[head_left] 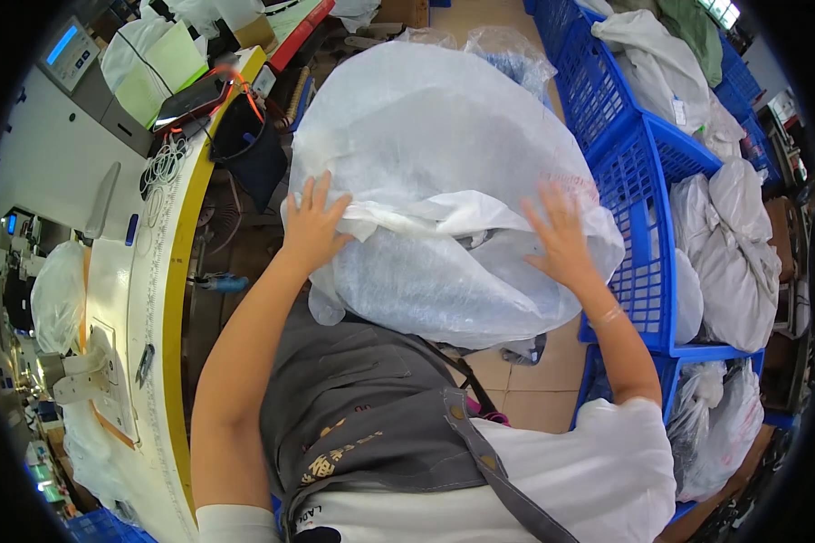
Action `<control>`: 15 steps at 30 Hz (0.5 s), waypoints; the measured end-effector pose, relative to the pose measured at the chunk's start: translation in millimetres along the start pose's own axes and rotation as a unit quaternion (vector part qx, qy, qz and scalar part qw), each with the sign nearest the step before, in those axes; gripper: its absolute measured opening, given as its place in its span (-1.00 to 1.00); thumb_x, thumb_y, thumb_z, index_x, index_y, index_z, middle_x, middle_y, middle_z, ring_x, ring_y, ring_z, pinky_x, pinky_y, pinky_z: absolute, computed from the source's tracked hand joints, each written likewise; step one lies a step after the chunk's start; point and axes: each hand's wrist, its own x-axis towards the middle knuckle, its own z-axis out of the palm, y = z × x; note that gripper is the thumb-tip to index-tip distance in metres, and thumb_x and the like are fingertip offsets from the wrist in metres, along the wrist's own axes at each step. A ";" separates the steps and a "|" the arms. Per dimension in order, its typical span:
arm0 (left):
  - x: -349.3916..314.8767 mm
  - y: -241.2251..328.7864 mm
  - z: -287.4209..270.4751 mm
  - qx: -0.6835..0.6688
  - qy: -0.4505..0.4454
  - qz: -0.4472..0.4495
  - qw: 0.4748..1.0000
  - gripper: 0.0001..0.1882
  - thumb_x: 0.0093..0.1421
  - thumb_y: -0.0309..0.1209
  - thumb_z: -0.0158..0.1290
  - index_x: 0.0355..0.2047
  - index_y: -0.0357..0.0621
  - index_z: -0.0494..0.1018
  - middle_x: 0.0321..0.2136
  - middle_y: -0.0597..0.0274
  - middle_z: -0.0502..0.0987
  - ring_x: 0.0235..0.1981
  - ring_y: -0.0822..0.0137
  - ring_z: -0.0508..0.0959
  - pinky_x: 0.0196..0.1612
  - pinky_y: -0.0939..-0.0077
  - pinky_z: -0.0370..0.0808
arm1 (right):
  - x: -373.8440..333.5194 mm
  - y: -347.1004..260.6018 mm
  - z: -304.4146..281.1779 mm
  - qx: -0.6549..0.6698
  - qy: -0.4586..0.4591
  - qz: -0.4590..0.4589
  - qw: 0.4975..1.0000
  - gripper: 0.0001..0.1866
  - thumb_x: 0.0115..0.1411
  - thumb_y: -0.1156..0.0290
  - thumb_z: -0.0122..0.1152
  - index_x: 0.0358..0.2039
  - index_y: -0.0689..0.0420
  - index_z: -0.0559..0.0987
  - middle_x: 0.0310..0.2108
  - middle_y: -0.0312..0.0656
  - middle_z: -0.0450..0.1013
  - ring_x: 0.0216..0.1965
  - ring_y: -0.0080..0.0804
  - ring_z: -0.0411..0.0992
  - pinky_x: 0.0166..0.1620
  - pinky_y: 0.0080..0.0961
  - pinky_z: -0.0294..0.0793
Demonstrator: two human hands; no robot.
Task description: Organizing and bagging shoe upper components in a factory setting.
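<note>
A large, bulging white translucent plastic bag (435, 118) stands in front of me, its gathered mouth folded across the middle. My left hand (313, 223) lies on the left end of that fold, fingers spread. On the right side of the bag is my right hand (560, 233), fingers also spread and slightly blurred, beside the opening. Neither hand grips anything that I can see. Something dark shows through a small gap in the fold, but what the bag holds is hidden.
Stacked blue plastic crates (638, 235) with white bags (724, 244) line the right side. On the left runs a worktable with a yellow edge (179, 299), carrying a sewing machine (81, 376) and coiled cable (163, 163). A black pouch (249, 149) hangs from its far end.
</note>
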 end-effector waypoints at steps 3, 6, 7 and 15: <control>41.3 -17.6 9.5 -0.359 -0.093 -0.266 0.890 -0.50 0.09 -0.16 0.05 -0.04 -0.22 0.35 -0.14 -0.10 0.42 -0.01 0.07 0.39 0.03 0.31 0.30 | 67.1 25.1 34.2 -0.084 0.087 -0.022 0.992 -0.03 -0.27 0.36 0.37 0.21 -0.09 0.11 0.26 -0.08 -0.09 0.28 -0.03 -0.18 0.23 0.01 -0.22; 66.7 -59.8 -18.5 -0.706 -0.006 -0.298 0.643 -0.63 0.16 -0.19 -0.04 -0.21 -0.26 0.43 -0.28 0.19 0.53 -0.30 0.32 0.52 -0.15 0.47 0.42 | 150.7 75.7 18.1 0.079 0.026 0.018 0.996 -0.39 -0.01 0.36 0.15 0.11 0.01 0.28 0.01 -0.04 0.30 0.04 -0.22 0.24 0.11 -0.25 0.18; 80.7 -49.3 -45.2 -0.794 0.013 -0.293 0.533 -0.62 0.17 -0.21 -0.04 -0.20 -0.34 0.40 -0.30 0.12 0.51 -0.29 0.28 0.50 -0.21 0.42 0.41 | 168.7 90.1 0.5 0.243 -0.060 0.057 0.967 -0.52 0.08 0.37 0.06 0.06 0.07 0.34 -0.09 -0.06 0.40 -0.08 -0.31 0.38 0.02 -0.37 0.32; 76.9 25.2 -92.3 -0.071 0.332 0.114 0.934 -0.30 -0.07 -0.16 0.07 0.09 -0.12 0.19 0.12 0.13 0.17 0.13 0.16 0.16 0.12 0.12 0.08 | 201.8 116.3 -0.4 0.683 -0.005 0.336 0.648 -0.67 0.11 0.35 0.06 -0.18 0.31 0.47 -0.21 -0.12 0.46 -0.26 -0.42 0.45 -0.18 -0.47 0.46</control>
